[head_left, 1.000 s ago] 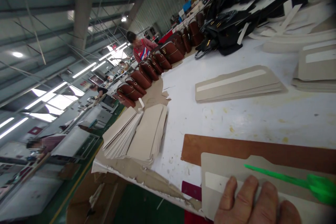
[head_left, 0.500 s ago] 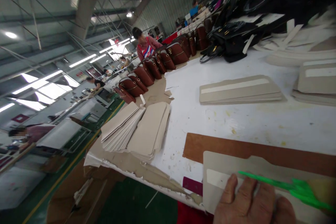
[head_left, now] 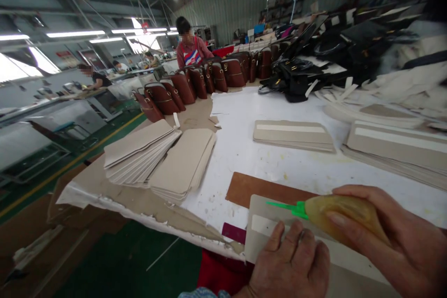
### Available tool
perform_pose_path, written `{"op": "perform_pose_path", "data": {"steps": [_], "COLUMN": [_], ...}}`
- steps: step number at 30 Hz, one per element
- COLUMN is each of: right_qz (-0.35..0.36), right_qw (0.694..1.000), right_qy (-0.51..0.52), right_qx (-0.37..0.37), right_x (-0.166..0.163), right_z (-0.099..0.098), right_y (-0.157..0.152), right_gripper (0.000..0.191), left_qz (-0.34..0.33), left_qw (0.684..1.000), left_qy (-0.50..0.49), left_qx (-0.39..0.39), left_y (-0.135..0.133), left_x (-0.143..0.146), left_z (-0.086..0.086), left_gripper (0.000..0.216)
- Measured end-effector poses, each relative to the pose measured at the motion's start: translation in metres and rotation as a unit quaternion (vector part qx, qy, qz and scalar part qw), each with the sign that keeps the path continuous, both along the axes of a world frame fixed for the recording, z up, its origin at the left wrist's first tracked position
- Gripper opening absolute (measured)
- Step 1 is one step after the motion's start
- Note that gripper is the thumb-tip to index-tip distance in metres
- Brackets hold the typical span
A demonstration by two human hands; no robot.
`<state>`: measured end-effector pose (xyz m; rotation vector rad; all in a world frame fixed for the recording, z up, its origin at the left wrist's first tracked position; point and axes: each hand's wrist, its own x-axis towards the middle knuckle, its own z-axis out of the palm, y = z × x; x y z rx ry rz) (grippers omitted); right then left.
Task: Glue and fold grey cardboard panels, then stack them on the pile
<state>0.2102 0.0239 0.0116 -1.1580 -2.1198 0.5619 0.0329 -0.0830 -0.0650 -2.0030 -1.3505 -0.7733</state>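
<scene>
My left hand (head_left: 291,265) presses flat on a grey card piece (head_left: 260,216) that lies on a brown board (head_left: 251,189) at the table's near edge. My right hand (head_left: 394,237) grips a yellowish squeeze bottle (head_left: 340,216) with a green nozzle (head_left: 284,206). The nozzle tip points left, just above the card's upper edge, close to a white strip (head_left: 263,226) on the card.
Two stacks of beige card (head_left: 159,158) sit at the left on the white table (head_left: 240,149). More grey card stacks (head_left: 293,134) lie further back and at the right (head_left: 398,149). Brown handbags (head_left: 185,86) and black bags (head_left: 296,77) line the far side. A person (head_left: 190,49) stands behind them.
The view has swung level and to the right. My right hand and the bottle have come into view, moving left, and the nozzle now reaches further left over the card.
</scene>
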Motion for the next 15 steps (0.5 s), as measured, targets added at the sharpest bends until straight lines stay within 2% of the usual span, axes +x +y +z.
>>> {"op": "perform_pose_path", "data": {"steps": [3, 6, 15], "right_qz": [0.029, 0.058, 0.07], "right_qw": [0.999, 0.997, 0.996], "right_qy": [0.014, 0.014, 0.009], "right_qx": [0.026, 0.045, 0.051], "right_x": [-0.023, -0.038, -0.054], "right_z": [0.01, 0.016, 0.021], "right_y": [0.005, 0.008, 0.011], "right_gripper": [0.048, 0.041, 0.038], "left_qz": [0.001, -0.001, 0.004], "left_qw": [1.0, 1.0, 1.0], "left_qy": [-0.001, 0.0, -0.007], "left_qx": [-0.002, 0.009, 0.015], "left_y": [0.001, 0.001, 0.003], "left_x": [0.0, 0.001, 0.005], "left_z": [-0.002, -0.005, -0.013], "left_gripper": [0.036, 0.031, 0.021]}}
